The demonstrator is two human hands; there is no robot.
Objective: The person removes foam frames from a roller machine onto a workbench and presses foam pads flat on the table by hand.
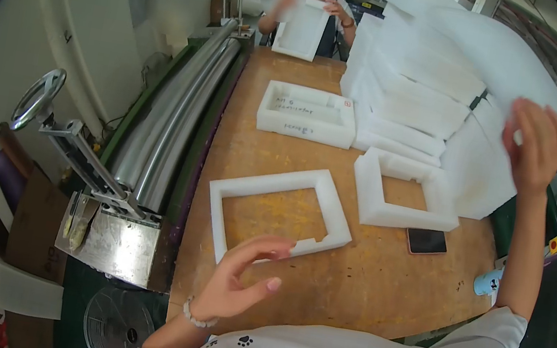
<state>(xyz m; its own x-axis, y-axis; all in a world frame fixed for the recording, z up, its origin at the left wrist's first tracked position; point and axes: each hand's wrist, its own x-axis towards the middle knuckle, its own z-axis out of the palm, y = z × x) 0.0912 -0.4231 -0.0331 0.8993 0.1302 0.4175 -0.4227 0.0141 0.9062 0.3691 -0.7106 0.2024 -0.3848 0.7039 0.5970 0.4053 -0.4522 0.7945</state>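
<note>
My left hand [242,279] is over the near edge of a flat white foam frame [334,216], thumb and fingers apart, holding nothing. The frame lies tilted on the wooden table [377,286]. My right hand [536,140] is raised at the right, beside the tall stack of white foam sheets [418,87]; its fingers are bent and slightly blurred, and whether they hold anything is unclear. A thicker foam frame [408,214] stands between my hands, near the stack. Farther back lies a foam box [307,129] with handwriting on it.
A roller machine [178,113] with a handwheel [39,98] runs along the table's left side. A phone [427,242] and a blue cup [487,283] are at the right. Across the table a co-worker [330,17] holds a white foam frame [301,29].
</note>
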